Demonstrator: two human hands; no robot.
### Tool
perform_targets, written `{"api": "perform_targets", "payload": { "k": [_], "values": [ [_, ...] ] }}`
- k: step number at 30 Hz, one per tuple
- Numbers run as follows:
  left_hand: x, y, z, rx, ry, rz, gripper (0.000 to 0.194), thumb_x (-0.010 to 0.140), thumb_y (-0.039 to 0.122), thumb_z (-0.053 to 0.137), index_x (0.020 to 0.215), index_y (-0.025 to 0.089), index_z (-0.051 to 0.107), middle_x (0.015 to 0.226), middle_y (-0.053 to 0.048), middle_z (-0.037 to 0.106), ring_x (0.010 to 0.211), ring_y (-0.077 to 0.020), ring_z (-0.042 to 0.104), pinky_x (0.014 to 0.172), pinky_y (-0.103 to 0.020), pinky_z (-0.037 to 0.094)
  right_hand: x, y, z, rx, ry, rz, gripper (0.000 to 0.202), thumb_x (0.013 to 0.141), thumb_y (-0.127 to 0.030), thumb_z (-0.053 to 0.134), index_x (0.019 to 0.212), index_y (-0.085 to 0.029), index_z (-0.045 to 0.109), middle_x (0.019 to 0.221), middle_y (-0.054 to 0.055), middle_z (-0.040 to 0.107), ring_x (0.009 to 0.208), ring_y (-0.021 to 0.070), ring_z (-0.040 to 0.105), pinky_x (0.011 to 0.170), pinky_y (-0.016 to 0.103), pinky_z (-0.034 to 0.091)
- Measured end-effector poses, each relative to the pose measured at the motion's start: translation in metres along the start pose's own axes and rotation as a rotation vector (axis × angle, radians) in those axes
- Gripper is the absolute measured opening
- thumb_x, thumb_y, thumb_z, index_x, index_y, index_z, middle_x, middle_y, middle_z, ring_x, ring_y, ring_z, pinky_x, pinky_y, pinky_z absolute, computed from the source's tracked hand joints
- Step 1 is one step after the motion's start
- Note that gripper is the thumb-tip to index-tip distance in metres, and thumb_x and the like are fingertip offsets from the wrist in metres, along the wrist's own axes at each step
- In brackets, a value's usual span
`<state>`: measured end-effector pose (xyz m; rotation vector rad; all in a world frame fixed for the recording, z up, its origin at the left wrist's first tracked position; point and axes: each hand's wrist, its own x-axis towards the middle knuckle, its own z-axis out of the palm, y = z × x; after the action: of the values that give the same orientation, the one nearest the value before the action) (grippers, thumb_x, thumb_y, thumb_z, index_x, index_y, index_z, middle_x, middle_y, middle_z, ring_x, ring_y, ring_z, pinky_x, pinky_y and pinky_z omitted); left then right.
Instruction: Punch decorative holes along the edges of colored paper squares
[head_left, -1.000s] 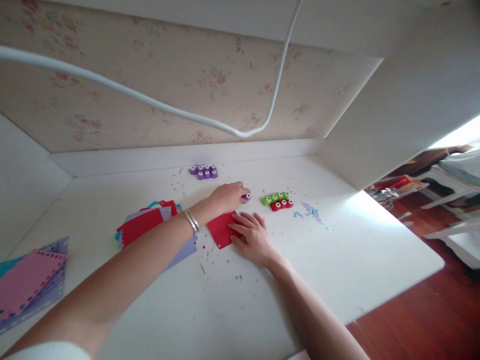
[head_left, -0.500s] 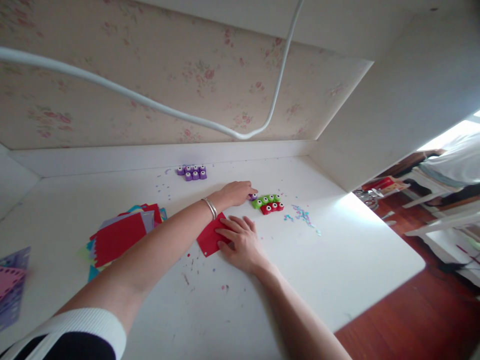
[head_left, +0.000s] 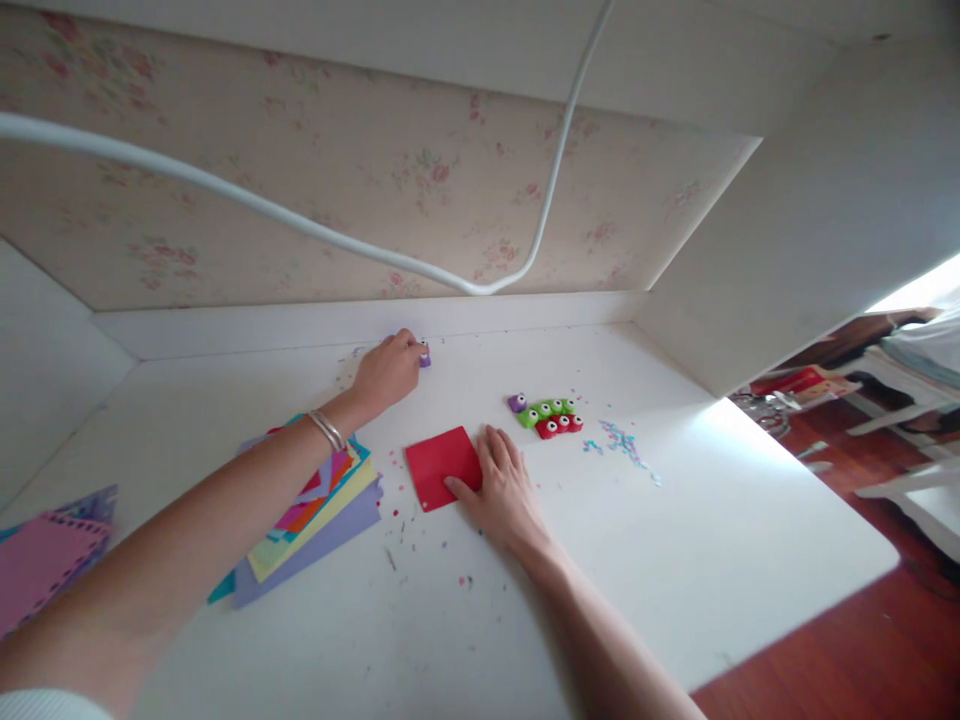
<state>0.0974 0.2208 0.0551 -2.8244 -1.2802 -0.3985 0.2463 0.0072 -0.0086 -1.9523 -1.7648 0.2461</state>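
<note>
My left hand (head_left: 391, 370), a bracelet on its wrist, reaches to the back of the table. Its fingers are curled on small purple craft punches with eye-like tops, mostly hidden; one purple craft punch (head_left: 424, 356) shows at the fingertips. My right hand (head_left: 504, 490) lies flat with its fingers stretched out, its thumb on a red sheet of paper (head_left: 442, 460) and its other fingers along the sheet's right edge. Beyond it sit one purple punch (head_left: 517, 402), a row of green punches (head_left: 551, 408) and a row of red punches (head_left: 559, 427).
A stack of coloured papers (head_left: 315, 530) lies under my left forearm. Pink and purple sheets with punched edges (head_left: 56, 560) are at far left. Paper confetti (head_left: 626, 445) is scattered at right. A white cable (head_left: 360, 247) hangs across the front above the table.
My left hand has moved left and back from the lone purple punch to the purple group. My right hand has slid to the right, uncovering more of the red sheet. The view has shifted slightly.
</note>
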Motion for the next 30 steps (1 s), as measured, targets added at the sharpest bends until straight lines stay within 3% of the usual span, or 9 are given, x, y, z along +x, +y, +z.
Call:
{"api": "perform_targets", "payload": {
  "k": [4, 8, 10, 12, 17, 21, 25, 30],
  "values": [
    [-0.008, -0.044, -0.005, 0.060, -0.046, -0.046, 0.038, 0.091, 0.014, 0.041, 0.121, 0.023, 0.062, 0.123, -0.008, 0.055, 0.109, -0.0236, 0.054, 0.096, -0.033, 0.043, 0.003, 0.002, 0.001, 0.042, 0.011, -0.016, 0.057, 0.085, -0.047, 0.060, 0.133, -0.017, 0.054, 0.146, 0.016, 0.045, 0.137, 0.0350, 0.036, 0.108, 0.053, 0.035],
    [-0.010, -0.059, -0.001, 0.052, -0.111, 0.000, 0.039, 0.089, 0.015, 0.048, 0.125, 0.026, 0.059, 0.127, -0.006, 0.056, 0.110, -0.0224, 0.054, 0.096, -0.031, 0.042, 0.005, 0.003, -0.006, 0.159, 0.041, -0.051, 0.031, 0.085, -0.033, 0.062, 0.112, -0.020, 0.065, 0.125, 0.011, 0.063, 0.120, 0.0280, 0.053, 0.103, 0.045, 0.041],
    [-0.009, -0.060, 0.003, 0.047, -0.129, 0.014, 0.038, 0.090, 0.015, 0.046, 0.124, 0.026, 0.060, 0.124, -0.006, 0.058, 0.110, -0.0227, 0.055, 0.095, -0.031, 0.043, 0.006, 0.002, -0.009, 0.242, 0.051, -0.031, 0.018, 0.089, -0.030, 0.055, 0.099, -0.021, 0.068, 0.103, 0.008, 0.071, 0.101, 0.0242, 0.062, 0.094, 0.042, 0.046],
    [-0.008, -0.059, 0.006, 0.040, -0.141, 0.019, 0.036, 0.091, 0.014, 0.044, 0.121, 0.025, 0.061, 0.120, -0.007, 0.061, 0.109, -0.0232, 0.056, 0.093, -0.031, 0.043, 0.006, 0.002, -0.011, 0.349, 0.061, 0.057, 0.021, 0.092, -0.032, 0.049, 0.092, -0.022, 0.067, 0.085, 0.005, 0.071, 0.080, 0.0212, 0.064, 0.077, 0.037, 0.051],
    [-0.009, -0.060, 0.008, 0.015, -0.142, -0.013, 0.026, 0.093, 0.017, 0.046, 0.112, 0.019, 0.063, 0.110, -0.008, 0.063, 0.099, -0.0224, 0.059, 0.088, -0.030, 0.044, 0.008, 0.000, -0.014, 0.749, 0.063, 0.295, 0.029, 0.091, -0.045, 0.051, 0.097, -0.020, 0.063, 0.066, 0.001, 0.066, 0.057, 0.0169, 0.059, 0.050, 0.026, 0.044],
    [-0.013, -0.063, 0.003, -0.026, -0.120, -0.035, 0.021, 0.092, 0.022, 0.050, 0.107, 0.012, 0.062, 0.114, -0.010, 0.060, 0.097, -0.0209, 0.059, 0.089, -0.029, 0.043, 0.012, -0.002, -0.014, 1.020, 0.028, 0.377, 0.033, 0.088, -0.049, 0.056, 0.102, -0.019, 0.059, 0.070, 0.001, 0.068, 0.050, 0.0126, 0.057, 0.045, 0.022, 0.040],
    [-0.019, -0.060, -0.001, -0.104, -0.138, -0.064, 0.017, 0.089, 0.027, 0.056, 0.099, 0.015, 0.064, 0.102, -0.008, 0.067, 0.093, -0.0227, 0.063, 0.085, -0.030, 0.046, 0.012, -0.002, -0.016, 1.087, 0.035, 0.414, 0.038, 0.081, -0.045, 0.066, 0.108, -0.018, 0.059, 0.080, 0.004, 0.071, 0.057, 0.0134, 0.061, 0.048, 0.022, 0.043],
    [-0.062, -0.026, -0.001, -0.291, -0.136, -0.095, 0.033, 0.090, 0.042, 0.053, 0.116, 0.022, 0.062, 0.101, -0.004, 0.071, 0.081, -0.0191, 0.069, 0.073, -0.028, 0.053, 0.010, -0.006, -0.019, 1.096, 0.011, 0.409, 0.034, 0.079, -0.038, 0.069, 0.106, -0.018, 0.060, 0.079, 0.003, 0.072, 0.062, 0.0148, 0.065, 0.056, 0.024, 0.050]
  ]
}}
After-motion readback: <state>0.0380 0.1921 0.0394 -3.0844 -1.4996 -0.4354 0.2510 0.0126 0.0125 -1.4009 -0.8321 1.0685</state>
